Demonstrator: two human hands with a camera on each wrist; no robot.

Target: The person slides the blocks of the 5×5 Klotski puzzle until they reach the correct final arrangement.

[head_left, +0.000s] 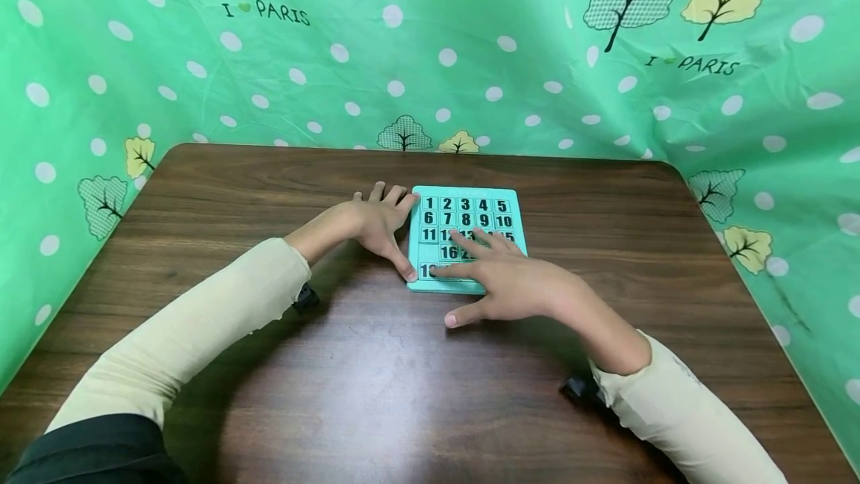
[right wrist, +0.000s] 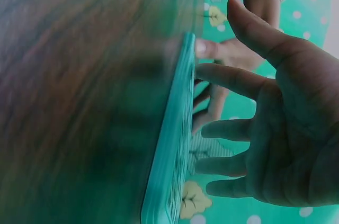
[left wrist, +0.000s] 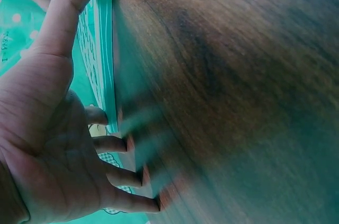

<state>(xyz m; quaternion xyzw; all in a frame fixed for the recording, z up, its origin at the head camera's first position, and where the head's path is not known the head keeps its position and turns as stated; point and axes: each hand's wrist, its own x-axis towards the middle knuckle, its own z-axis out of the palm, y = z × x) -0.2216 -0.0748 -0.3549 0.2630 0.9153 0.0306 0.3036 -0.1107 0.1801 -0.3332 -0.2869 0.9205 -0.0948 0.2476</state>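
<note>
A teal sliding number puzzle (head_left: 466,192) lies flat on the table, its tiles printed with black numbers. Along its left side my left hand (head_left: 376,222) rests with fingers spread, the thumb on the lower left corner and the index finger by the upper left one. Over the puzzle's lower right part is my right hand (head_left: 513,282), fingers outstretched, the index fingertip at the bottom row near the left. An open cell shows at the left of the fourth row; several tiles are hidden under this hand. Right wrist view: the puzzle's edge (right wrist: 168,150) runs beside the straight fingers.
The dark brown wooden table (head_left: 376,387) extends around the puzzle. Behind it hangs a green curtain (head_left: 416,43) with white dots and printed trees. Black wrist-worn devices show under both sleeves, one by the left cuff (head_left: 306,297).
</note>
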